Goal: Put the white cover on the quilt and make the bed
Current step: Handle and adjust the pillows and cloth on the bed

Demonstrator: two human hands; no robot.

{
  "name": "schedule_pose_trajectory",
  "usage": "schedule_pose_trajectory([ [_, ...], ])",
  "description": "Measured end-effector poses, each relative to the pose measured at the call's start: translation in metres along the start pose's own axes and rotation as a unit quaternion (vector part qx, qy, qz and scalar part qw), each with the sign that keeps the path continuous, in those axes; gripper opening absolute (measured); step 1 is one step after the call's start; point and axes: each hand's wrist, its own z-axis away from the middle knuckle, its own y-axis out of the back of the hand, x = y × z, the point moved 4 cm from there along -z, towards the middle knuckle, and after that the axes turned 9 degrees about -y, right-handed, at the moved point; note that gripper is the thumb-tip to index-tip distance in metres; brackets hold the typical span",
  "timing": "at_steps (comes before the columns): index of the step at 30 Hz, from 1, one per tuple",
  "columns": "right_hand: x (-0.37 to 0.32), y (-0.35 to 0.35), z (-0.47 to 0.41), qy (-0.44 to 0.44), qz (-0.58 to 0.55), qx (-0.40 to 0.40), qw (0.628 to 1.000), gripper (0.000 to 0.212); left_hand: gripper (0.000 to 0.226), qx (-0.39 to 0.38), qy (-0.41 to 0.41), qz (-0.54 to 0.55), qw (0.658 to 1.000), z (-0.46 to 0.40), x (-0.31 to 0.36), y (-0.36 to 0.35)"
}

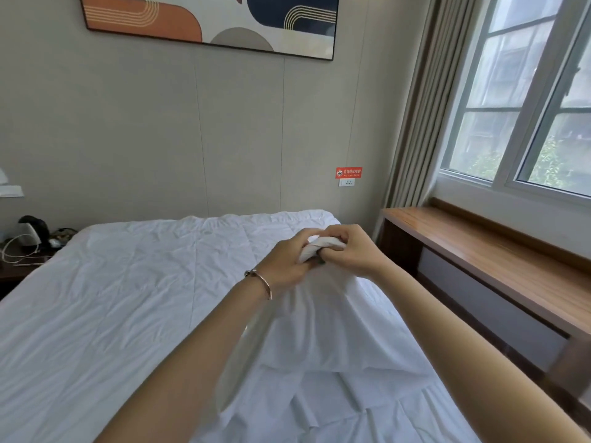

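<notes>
Two hands, left (287,257) and right (347,251), bunch the white cover (323,321) above the quilt (128,282)

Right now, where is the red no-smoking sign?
In the head view, the red no-smoking sign is on the far wall, right of centre, just above a white socket and left of the curtain.

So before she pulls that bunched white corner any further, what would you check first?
1. Left hand grips the bunched corner of the white cover: ok.
2. Right hand grips the same bunch: ok.
3. Quilt lies spread flat over the bed: ok, only lightly creased.
4. Quilt corner really caught inside the bunch: cannot tell, the fingers hide it.
5. Cover hangs free below the hands, not snagged on the wooden ledge: ok.
6. Bracelet free of the cloth: ok.
</notes>
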Motion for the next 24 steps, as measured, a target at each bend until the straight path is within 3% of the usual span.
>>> schedule_pose_trajectory([
  [3,0.003,0.01,0.008,-0.034,-0.012,-0.02,0.999,0.029,0.026,0.035,-0.045,-0.025,0.998,0.004,0.003,0.029],
  [7,0.006,-0.021,0.029,-0.091,0.036,-0.207,0.973,0.039,0.008,0.086,-0.141,0.046,0.985,0.01,0.043,0.064],
  [9,-0.01,-0.026,0.035,-0.09,0.048,-0.25,0.963,0.031,0.025,0.12,-0.173,0.062,0.976,0.02,0.059,0.087],
  [11,-0.023,-0.023,0.033,-0.073,0.094,-0.262,0.958,0.037,0.037,0.152,-0.173,0.072,0.97,0.033,0.061,0.115],
  [13,-0.042,-0.019,0.023,-0.017,0.14,-0.24,0.96,0.038,0.041,0.19,-0.154,0.069,0.967,0.05,0.053,0.14],
  [15,-0.066,-0.002,0.001,0.057,0.15,-0.15,0.976,0.036,0.035,0.215,-0.118,0.057,0.968,0.065,0.039,0.157],
  [17,-0.107,0.022,-0.015,0.141,0.123,-0.023,0.982,0.044,0.027,0.237,-0.088,0.057,0.966,0.074,0.032,0.171],
  [19,-0.161,0.042,-0.016,0.247,0.056,0.013,0.967,0.05,0.024,0.289,-0.085,0.035,0.953,0.077,0.035,0.194],
  [21,-0.185,0.044,-0.017,0.259,-0.063,-0.127,0.956,0.042,0.016,0.333,-0.08,0.008,0.939,0.077,0.038,0.221],
  [22,-0.179,0.037,-0.02,0.201,-0.099,-0.222,0.949,0.039,0.015,0.337,-0.067,0.002,0.939,0.078,0.037,0.232],
  [24,-0.141,0.016,-0.024,0.064,-0.003,-0.314,0.947,0.043,0.016,0.3,-0.027,0.007,0.954,0.078,0.026,0.238],
])
